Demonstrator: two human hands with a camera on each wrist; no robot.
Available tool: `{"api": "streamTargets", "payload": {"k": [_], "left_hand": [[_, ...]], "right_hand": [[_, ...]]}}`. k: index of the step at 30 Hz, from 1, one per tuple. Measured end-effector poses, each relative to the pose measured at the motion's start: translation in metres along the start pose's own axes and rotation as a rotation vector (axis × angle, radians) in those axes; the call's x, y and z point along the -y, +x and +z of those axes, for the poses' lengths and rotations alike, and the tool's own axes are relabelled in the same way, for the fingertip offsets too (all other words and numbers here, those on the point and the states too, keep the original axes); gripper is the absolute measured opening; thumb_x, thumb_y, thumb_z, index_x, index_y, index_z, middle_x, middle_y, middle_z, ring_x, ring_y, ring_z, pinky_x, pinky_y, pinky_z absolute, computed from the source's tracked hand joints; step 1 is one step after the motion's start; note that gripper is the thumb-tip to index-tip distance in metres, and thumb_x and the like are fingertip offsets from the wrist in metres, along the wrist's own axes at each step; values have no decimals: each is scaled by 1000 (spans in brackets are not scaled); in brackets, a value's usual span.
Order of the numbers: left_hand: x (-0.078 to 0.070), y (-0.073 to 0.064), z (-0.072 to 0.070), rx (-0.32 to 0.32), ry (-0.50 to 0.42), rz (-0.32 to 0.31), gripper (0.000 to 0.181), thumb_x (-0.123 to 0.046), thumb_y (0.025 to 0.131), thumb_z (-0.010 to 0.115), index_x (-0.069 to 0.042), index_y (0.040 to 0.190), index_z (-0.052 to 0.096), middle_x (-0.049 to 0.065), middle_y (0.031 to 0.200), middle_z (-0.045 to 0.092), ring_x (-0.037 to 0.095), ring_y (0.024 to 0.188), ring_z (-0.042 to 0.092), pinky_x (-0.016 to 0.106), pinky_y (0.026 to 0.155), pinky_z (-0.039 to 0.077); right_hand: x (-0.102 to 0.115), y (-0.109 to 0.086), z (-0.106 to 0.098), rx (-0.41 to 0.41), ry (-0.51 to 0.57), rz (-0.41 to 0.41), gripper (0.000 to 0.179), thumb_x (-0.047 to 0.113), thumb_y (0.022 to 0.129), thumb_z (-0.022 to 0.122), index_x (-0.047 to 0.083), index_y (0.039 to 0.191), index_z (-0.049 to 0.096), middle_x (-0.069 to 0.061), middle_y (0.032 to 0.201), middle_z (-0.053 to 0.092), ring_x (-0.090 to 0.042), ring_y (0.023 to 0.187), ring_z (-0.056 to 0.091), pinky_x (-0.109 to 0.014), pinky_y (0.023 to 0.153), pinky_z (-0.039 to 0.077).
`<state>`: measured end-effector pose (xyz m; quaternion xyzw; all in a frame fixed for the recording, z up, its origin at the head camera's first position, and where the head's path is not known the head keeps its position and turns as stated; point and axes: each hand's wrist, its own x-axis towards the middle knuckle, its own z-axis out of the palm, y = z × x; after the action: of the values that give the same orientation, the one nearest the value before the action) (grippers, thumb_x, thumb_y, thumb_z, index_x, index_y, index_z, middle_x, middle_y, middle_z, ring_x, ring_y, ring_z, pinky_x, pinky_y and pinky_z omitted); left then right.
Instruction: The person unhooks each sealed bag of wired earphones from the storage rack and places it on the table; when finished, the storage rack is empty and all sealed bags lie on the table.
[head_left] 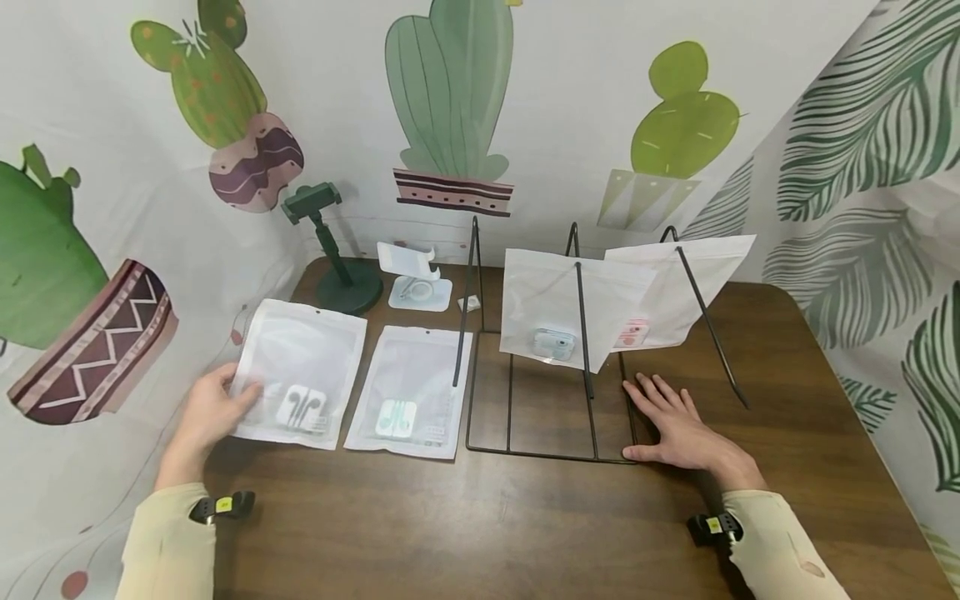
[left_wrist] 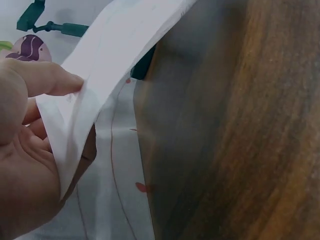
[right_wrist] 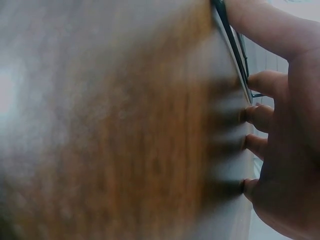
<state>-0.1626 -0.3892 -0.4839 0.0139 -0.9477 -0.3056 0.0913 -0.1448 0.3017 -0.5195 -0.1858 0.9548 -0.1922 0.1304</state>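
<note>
My left hand (head_left: 213, 408) pinches the left edge of a white zip pouch (head_left: 311, 350), which shows a dark earphone shape through its front. In the left wrist view the thumb lies over the pouch (left_wrist: 102, 55) and the other fingers are behind it. To its right a second white pouch (head_left: 408, 367) with a mint-green earphone shape lies on the table. Two more pouches, one with a blue item (head_left: 525, 292) and one with a pink item (head_left: 701, 275), hang on the black wire rack (head_left: 540, 456). My right hand (head_left: 686, 429) rests with fingers spread at the rack's right base corner.
Behind the pouches stand a dark green phone stand (head_left: 348, 287) and a small white stand (head_left: 420, 293). A small white packet (head_left: 469, 304) lies beside the rack. Rack arms rise upward, and a cactus-print cloth (head_left: 562, 108) hangs behind the wooden table (head_left: 450, 533).
</note>
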Motion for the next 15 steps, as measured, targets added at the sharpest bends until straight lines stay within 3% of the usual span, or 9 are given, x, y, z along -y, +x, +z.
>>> {"api": "streamTargets", "payload": {"k": [4,7,10,15], "left_hand": [[2,4,4,18,36,18,33,-9,86,64,12,111,60,33,101,65,35,81,60,35,67,45],[5,6,7,39,54,8,37,-9,87,63,14,115,57,38,106,62,47,89,60,51,73,47],[8,6,11,65,87,-22,42,-11,88,63,14,120,54,40,112,59,53,96,58,59,79,46],[10,7,17,92,137,-62,46,-15,87,64,12,122,52,40,113,58,56,97,57,61,80,46]], "right_hand": [[-1,0,0,0,2,-2,104,60,77,72,11,155,23,-25,160,14,-47,147,6,-72,109,2],[-1,0,0,1,2,-4,104,61,77,72,11,155,23,-24,160,14,-47,147,6,-72,109,2],[-1,0,1,-4,-1,-5,104,61,77,72,11,155,24,-24,160,15,-47,147,6,-72,109,2],[-1,-1,2,-9,-6,-8,104,61,77,72,11,155,25,-24,160,16,-47,146,7,-72,108,3]]}}
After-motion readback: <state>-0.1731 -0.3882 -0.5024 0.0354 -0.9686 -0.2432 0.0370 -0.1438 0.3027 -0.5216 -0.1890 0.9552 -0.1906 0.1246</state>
